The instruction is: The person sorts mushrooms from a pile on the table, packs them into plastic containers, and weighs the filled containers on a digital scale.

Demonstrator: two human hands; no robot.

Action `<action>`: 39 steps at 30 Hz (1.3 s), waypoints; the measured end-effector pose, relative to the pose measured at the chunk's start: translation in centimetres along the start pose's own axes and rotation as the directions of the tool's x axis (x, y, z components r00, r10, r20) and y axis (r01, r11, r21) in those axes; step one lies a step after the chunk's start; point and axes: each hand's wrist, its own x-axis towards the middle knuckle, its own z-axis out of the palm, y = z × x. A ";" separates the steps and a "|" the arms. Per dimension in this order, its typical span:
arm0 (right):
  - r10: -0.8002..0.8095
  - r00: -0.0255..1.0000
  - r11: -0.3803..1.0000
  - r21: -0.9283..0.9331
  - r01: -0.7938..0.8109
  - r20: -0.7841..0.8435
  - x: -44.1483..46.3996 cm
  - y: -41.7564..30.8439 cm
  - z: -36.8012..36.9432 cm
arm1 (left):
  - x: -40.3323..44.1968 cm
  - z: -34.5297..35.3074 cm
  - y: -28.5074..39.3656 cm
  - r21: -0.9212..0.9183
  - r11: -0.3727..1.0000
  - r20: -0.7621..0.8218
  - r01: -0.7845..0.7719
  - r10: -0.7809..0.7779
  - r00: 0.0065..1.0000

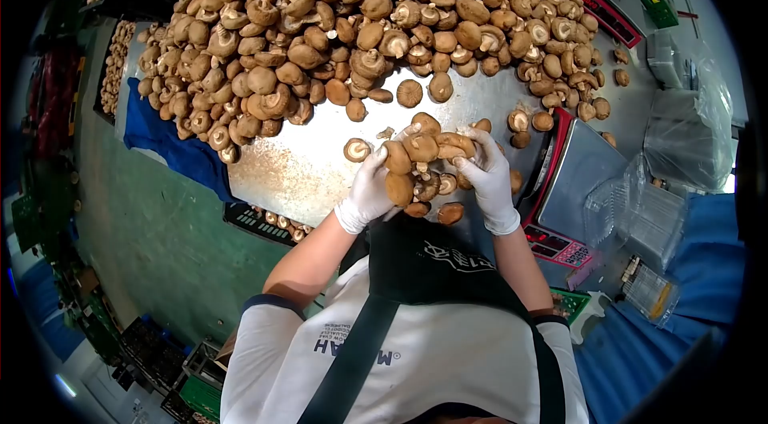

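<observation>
Both hands wear white gloves and are close together over the near edge of the metal table. My left hand (371, 188) has its fingers closed round brown mushrooms (398, 158). Opposite it, my right hand (486, 180) grips another mushroom (454, 146) between thumb and fingers. Several more mushrooms sit between and just below the hands; which of them are held and which lie on the table is hard to tell. One mushroom with its pale underside up (357, 150) lies beside my left hand. A large heap of mushrooms (368, 12) covers the far part of the table.
A red scale with a metal plate (578, 176) stands to the right, near clear plastic containers (652, 220). A second scale (608, 12) is at the back right. Bare metal tabletop (296, 164) shows at left, above a black crate (256, 222). Blue cloth (172, 136) hangs at the left edge.
</observation>
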 end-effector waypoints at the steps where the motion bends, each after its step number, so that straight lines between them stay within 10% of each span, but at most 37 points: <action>1: 0.005 1.000 1.000 0.015 -0.005 -0.001 -0.1 0.0 0.0 | -0.2 0.0 0.2 0.065 0.998 0.047 -0.023 0.020 0.999; 14: -0.412 0.910 0.815 -0.468 0.343 -0.051 -2.0 0.0 -0.2 | -0.6 1.8 0.0 0.138 0.990 0.191 0.017 -0.044 0.981; 26: -0.451 0.885 0.872 -0.263 0.412 -0.112 -2.2 1.1 0.4 | -0.5 -0.4 -0.4 0.115 0.990 0.200 0.078 -0.100 0.975; 29: -0.302 0.946 0.682 -0.666 0.302 0.120 -1.1 0.6 -2.1 | 0.2 0.0 0.3 0.842 0.534 0.098 -0.081 -0.004 0.995; 31: -0.244 0.954 0.609 -0.737 0.292 0.176 -0.5 1.2 -3.1 | -0.5 2.1 0.9 0.987 0.160 -0.040 0.034 0.038 0.998; 37: -0.166 0.971 0.733 -0.680 0.006 -0.171 5.5 -0.2 -1.6 | 0.4 -0.6 -0.4 0.975 0.202 0.047 -0.089 0.204 0.978; 39: -0.388 0.921 0.481 -0.860 0.172 -0.033 9.3 0.6 -0.8 | 0.7 0.1 0.3 0.931 0.348 0.034 -0.109 0.215 0.976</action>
